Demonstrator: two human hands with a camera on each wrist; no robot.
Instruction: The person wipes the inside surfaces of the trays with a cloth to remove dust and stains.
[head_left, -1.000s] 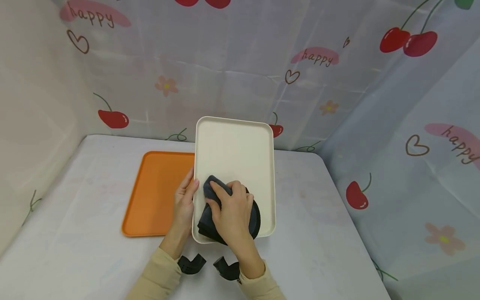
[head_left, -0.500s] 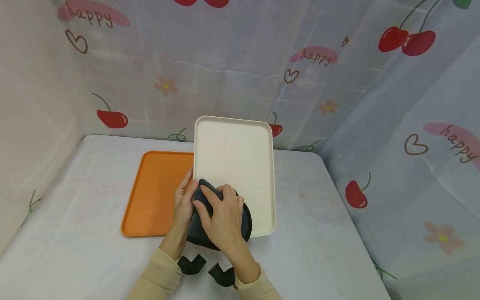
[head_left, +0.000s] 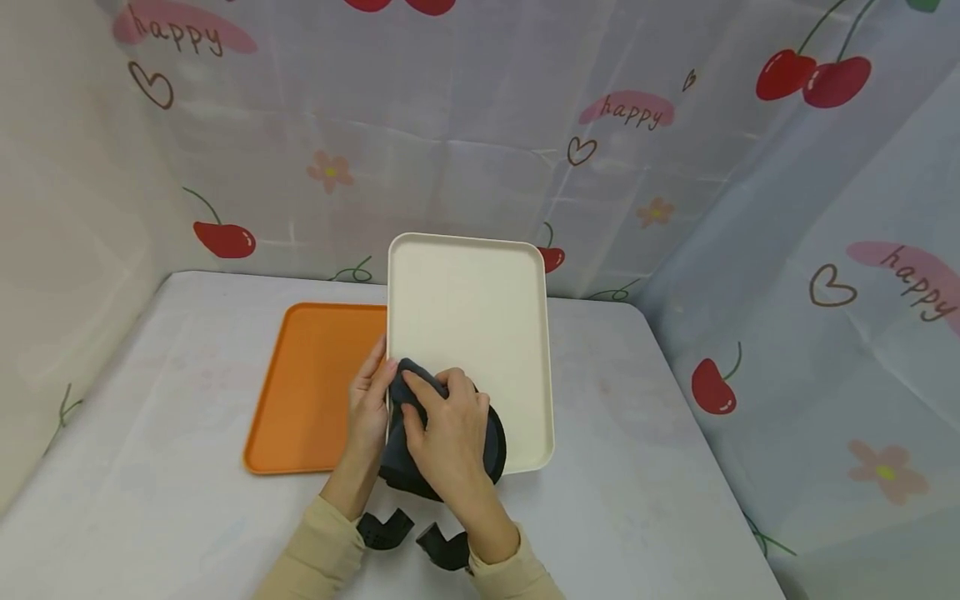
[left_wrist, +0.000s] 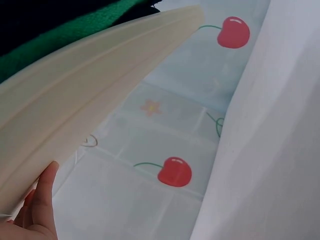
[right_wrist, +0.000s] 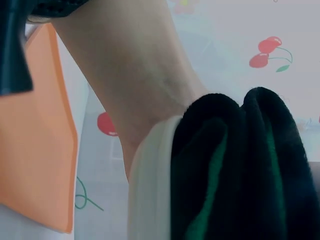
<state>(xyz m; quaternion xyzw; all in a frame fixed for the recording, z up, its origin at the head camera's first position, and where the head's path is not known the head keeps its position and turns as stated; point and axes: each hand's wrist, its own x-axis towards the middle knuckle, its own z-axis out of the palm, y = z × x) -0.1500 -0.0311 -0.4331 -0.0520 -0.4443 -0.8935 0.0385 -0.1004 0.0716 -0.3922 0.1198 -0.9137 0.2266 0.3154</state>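
Observation:
A cream rectangular tray (head_left: 472, 317) is held raised and tilted, its inner face towards me. My left hand (head_left: 367, 408) grips its left edge, thumb at the rim; in the left wrist view, fingers (left_wrist: 44, 200) touch the tray's outer side (left_wrist: 75, 100). With curled fingers my right hand (head_left: 450, 433) holds a dark folded cloth (head_left: 401, 458) against the tray's lower left part. The cloth covers the tray's lower left corner. Green shows between the folds of the cloth (right_wrist: 240, 165) in the right wrist view, where the right fingers are hidden.
An orange tray (head_left: 318, 392) lies on the white-covered table (head_left: 637, 433), partly behind the cream tray. Black curved devices (head_left: 385, 530) are at both wrists. A printed curtain (head_left: 465, 125) hangs behind the table and along its right side.
My right hand has shifted the cloth left and slightly down across the cream tray, to its left edge. Over the last half second it barely moved. The left hand keeps its hold.

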